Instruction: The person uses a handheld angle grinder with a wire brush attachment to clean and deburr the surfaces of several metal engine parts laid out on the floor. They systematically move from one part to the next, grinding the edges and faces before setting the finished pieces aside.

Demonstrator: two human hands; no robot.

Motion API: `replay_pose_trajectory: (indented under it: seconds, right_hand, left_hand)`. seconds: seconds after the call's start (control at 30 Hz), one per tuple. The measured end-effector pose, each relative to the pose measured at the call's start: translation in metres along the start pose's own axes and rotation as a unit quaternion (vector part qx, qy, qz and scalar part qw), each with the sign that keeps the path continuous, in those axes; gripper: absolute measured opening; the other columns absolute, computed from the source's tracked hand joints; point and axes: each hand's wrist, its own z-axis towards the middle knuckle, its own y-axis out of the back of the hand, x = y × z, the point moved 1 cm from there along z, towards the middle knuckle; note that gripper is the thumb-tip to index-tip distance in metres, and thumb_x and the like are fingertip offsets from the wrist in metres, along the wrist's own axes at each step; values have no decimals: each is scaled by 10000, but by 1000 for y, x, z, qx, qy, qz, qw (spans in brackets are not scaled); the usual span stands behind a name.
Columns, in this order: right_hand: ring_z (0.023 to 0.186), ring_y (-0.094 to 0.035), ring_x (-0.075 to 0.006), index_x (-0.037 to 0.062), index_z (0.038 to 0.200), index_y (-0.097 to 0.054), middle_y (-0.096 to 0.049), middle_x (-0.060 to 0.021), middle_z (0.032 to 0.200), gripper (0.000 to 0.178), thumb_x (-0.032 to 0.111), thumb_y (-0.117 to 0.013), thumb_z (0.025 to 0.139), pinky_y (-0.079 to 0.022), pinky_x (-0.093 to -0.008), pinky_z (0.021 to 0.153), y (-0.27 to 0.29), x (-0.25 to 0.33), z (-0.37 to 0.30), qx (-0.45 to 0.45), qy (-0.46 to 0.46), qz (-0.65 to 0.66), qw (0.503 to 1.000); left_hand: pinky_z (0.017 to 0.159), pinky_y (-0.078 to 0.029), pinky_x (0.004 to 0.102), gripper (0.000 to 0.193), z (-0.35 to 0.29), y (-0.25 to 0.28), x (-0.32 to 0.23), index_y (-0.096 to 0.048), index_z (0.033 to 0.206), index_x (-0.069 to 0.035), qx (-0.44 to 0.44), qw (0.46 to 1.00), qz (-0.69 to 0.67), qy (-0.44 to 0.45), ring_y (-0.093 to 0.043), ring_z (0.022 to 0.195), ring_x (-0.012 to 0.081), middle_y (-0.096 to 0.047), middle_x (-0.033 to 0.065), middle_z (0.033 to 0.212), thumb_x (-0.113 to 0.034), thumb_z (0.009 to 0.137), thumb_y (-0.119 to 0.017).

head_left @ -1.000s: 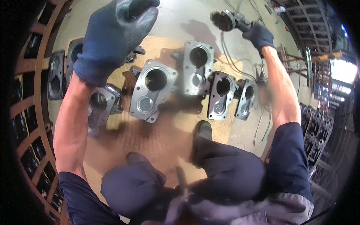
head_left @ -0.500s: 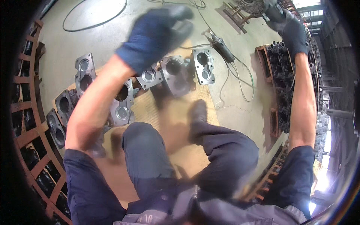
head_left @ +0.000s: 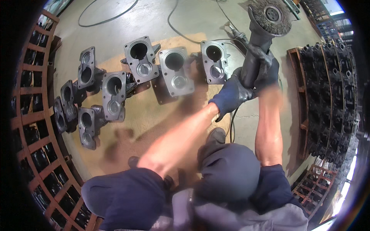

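Note:
An angle grinder (head_left: 251,63) with a round wire brush wheel (head_left: 271,16) is held up at the right, its wheel pointing away from me. My left hand (head_left: 233,92), in a dark blue and black glove, wraps round the rear end of its body. Higher on the body, near the wheel, my gloved right hand (head_left: 266,67) grips it. Left of the grinder, a grey metal casting (head_left: 214,61) with two round openings faces up. Beside it are another casting (head_left: 178,75) and a third casting (head_left: 142,61), with several more farther left.
The castings lie on a tan cardboard sheet (head_left: 154,129). A second power tool (head_left: 239,36) lies on the floor behind the grinder, with cables round it. Wooden crates (head_left: 29,123) of dark parts line the left, and a stack of dark castings (head_left: 327,92) stands at the right.
My left hand has come down to the right from above the castings and taken hold of the grinder. My right hand has brought the grinder in toward the middle. My legs have shifted.

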Motion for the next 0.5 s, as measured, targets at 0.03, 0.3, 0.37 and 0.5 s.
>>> replay_pose_trajectory:
  seconds: [0.03,0.3,0.37,0.5]
  right_hand:
    - [934,-663,-189,14,1248,-665,-695,-82,1093,461,307,-714,895,-524,-325,850,9,-3,-5,6,23,-7,1000]
    - [922,-692,-202,7,1336,-601,-708,-128,1112,517,418,-403,1094,-575,-338,840,24,2,-43,84,-88,199,972]
    - [923,-699,-204,9,1375,-569,-712,-151,1134,563,460,-375,1100,-593,-352,825,40,-1,-42,98,-121,231,961]
    - [938,-700,-207,-7,1355,-579,-711,-146,1141,578,477,-402,1093,-586,-346,844,59,-24,-43,76,-107,158,979]
  left_hand:
    - [946,-523,351,848,1,-7,11,-410,1402,60,2,1000,6,2,-630,1072,221,-650,164,1169,-224,751,-873]
    - [703,-535,306,554,-44,-25,-5,-521,1179,28,73,972,-89,204,-613,835,126,-613,63,945,-136,721,-785]
    - [700,-532,285,538,-50,-37,-4,-531,1196,13,98,958,-157,221,-622,837,109,-613,59,965,-120,740,-781]
    - [756,-549,329,564,-48,-54,46,-538,1233,12,7,982,-48,182,-648,870,169,-643,87,1012,-145,757,-798]
